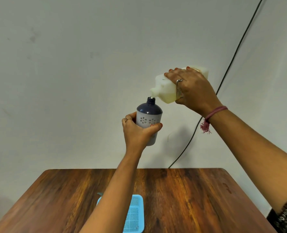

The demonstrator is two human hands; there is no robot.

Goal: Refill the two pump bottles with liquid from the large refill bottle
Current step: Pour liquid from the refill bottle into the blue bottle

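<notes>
My left hand [137, 132] grips a pump bottle [149, 115] held upright in the air above the table; it has a dark blue shoulder, a pale body with flower marks, and an uncapped neck. My right hand [193, 91] holds the large white refill bottle [166, 86], tipped spout-down to the left, with yellowish liquid showing inside. Its spout sits right over the pump bottle's open neck. A second pump bottle is not in view.
A brown wooden table [181, 199] lies below. On it, near the front edge, sits a light blue mesh tray [134, 216], partly hidden by my left forearm. A black cable [230, 64] runs down the white wall at the right.
</notes>
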